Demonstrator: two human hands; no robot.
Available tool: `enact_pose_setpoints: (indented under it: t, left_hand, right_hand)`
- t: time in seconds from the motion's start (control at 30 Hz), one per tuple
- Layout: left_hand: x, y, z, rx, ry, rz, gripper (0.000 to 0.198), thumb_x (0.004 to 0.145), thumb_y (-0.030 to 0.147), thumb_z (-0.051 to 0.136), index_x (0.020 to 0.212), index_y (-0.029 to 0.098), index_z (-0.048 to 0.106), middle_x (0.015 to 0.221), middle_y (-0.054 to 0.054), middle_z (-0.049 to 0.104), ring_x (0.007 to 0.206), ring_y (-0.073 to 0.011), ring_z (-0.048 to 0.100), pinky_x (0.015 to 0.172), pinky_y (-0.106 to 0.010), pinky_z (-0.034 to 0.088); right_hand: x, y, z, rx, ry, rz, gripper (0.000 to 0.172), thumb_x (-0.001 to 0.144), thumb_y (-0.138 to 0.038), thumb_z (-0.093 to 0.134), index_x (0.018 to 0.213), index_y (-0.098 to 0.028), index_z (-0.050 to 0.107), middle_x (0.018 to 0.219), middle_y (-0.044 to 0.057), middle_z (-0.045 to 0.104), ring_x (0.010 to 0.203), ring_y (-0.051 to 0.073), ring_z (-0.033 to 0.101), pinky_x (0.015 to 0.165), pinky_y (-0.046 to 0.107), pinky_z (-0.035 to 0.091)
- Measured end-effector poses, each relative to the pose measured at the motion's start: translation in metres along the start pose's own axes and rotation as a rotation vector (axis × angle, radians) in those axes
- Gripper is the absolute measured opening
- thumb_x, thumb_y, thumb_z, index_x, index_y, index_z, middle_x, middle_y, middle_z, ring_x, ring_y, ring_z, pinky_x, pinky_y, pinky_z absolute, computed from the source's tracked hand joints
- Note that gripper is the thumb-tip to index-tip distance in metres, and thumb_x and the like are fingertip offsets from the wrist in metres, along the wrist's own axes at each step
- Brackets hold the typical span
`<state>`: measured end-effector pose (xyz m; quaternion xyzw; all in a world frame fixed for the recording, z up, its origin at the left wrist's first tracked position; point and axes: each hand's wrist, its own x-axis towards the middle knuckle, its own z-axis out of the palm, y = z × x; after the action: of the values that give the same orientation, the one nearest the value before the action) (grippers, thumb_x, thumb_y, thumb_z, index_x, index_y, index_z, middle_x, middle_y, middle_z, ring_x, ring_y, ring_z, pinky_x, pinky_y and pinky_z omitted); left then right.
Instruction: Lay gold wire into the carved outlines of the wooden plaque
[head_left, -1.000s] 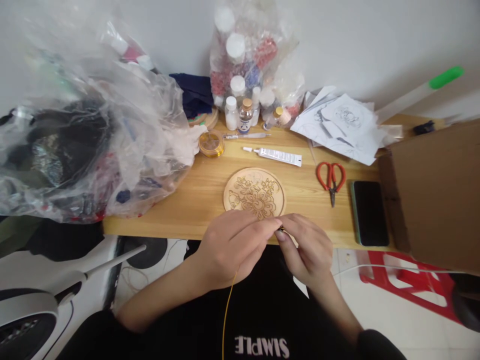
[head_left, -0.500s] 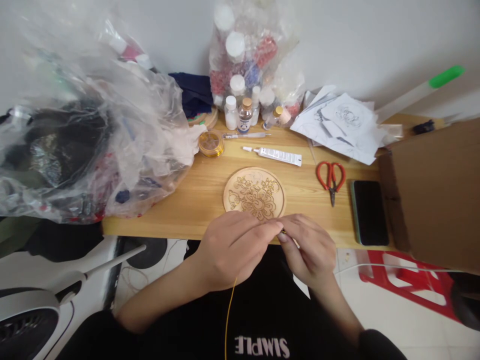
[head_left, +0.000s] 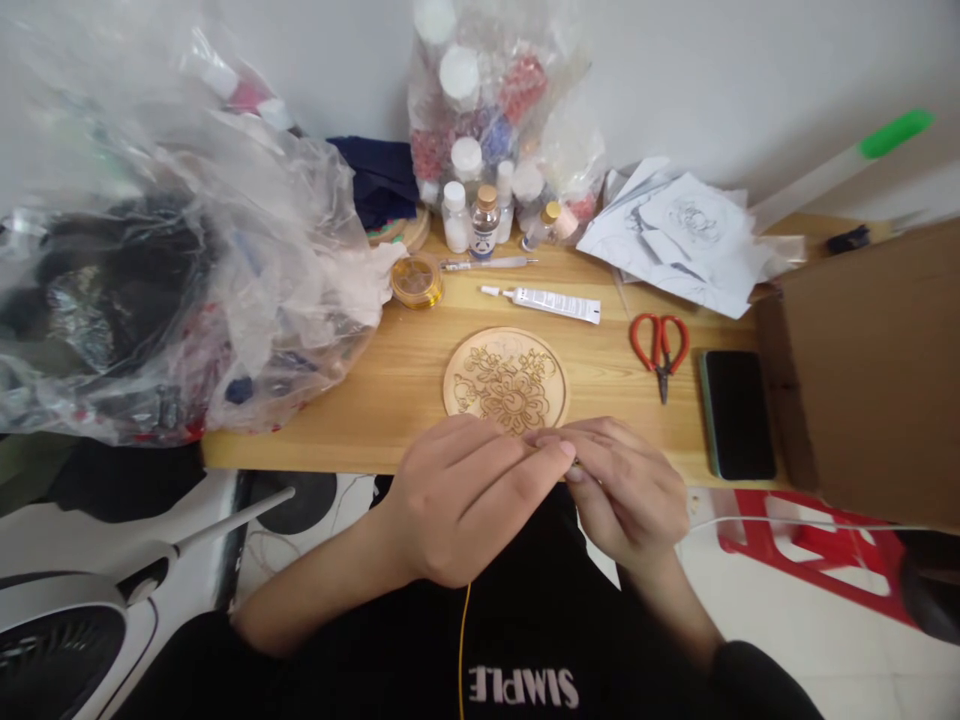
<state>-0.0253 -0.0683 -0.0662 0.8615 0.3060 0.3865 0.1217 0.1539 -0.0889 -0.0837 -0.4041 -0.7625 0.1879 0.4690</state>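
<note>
My left hand [head_left: 465, 495] and my right hand [head_left: 626, 485] meet fingertip to fingertip at the near edge of the wooden table [head_left: 390, 385]. Both pinch a thin gold wire [head_left: 463, 640], which trails down from under my left hand across my black shirt. What sits at the pinch itself is too small to make out. Just beyond my fingers lies a round wooden disc [head_left: 504, 375] covered with a gold floral wire pattern.
Red scissors [head_left: 659, 345] and a dark phone [head_left: 736, 412] lie right of the disc. A glue tube [head_left: 546, 301], a gold wire spool [head_left: 416, 279], small bottles [head_left: 480, 215] and paper sheets [head_left: 679, 240] sit behind. Plastic bags [head_left: 172, 270] fill the left; a cardboard box [head_left: 870, 370] stands right.
Both hands stay pinched together on the wire, shifting slightly right and toward me. The view has tilted a little; the things on the table have not moved.
</note>
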Motion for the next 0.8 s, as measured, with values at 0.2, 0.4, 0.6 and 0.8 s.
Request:
enact_pose_setpoints:
  t: [0.2,0.4,0.6,0.8]
  left_hand:
    - [0.0066,0.0029,-0.0061,0.004,-0.03,0.035,0.02,0.091,0.013,0.05,0.107,0.014,0.063,0.076,-0.004,0.068,0.069,-0.016,0.063,0.061,-0.029,0.05]
    - [0.0095,0.0056,-0.0075,0.017,-0.028,0.042,0.02,0.092,0.013,0.05,0.106,0.014,0.063,0.073,-0.003,0.068,0.067,-0.0152,0.062,0.059,-0.029,0.049]
    - [0.0083,0.0092,-0.0063,0.044,-0.053,-0.005,0.02,0.092,0.012,0.048,0.108,0.015,0.06,0.077,-0.002,0.068,0.071,-0.0147,0.063,0.064,-0.029,0.05]
    - [0.0066,0.0076,-0.0038,0.011,0.011,0.036,0.02,0.094,0.013,0.047,0.108,0.008,0.06,0.077,-0.004,0.067,0.071,-0.0145,0.06,0.061,-0.029,0.05]
  right_hand:
    - [-0.0029,-0.0006,0.0011,0.039,0.02,-0.007,0.04,0.079,0.003,0.055,0.114,-0.015,0.063,0.092,0.011,0.074,0.083,0.02,0.068,0.064,0.035,0.055]
    - [-0.0052,-0.0009,0.0,0.051,0.037,0.004,0.043,0.079,0.002,0.055,0.116,-0.017,0.063,0.094,0.01,0.075,0.085,0.02,0.069,0.063,0.035,0.055]
    - [-0.0062,-0.0015,-0.0002,0.057,0.047,-0.002,0.041,0.078,0.004,0.055,0.114,-0.014,0.064,0.095,0.011,0.075,0.084,0.02,0.069,0.063,0.034,0.055]
    - [-0.0064,-0.0006,0.0003,0.06,0.065,-0.014,0.035,0.079,0.003,0.055,0.11,-0.012,0.065,0.094,0.012,0.075,0.082,0.02,0.069,0.062,0.035,0.055]
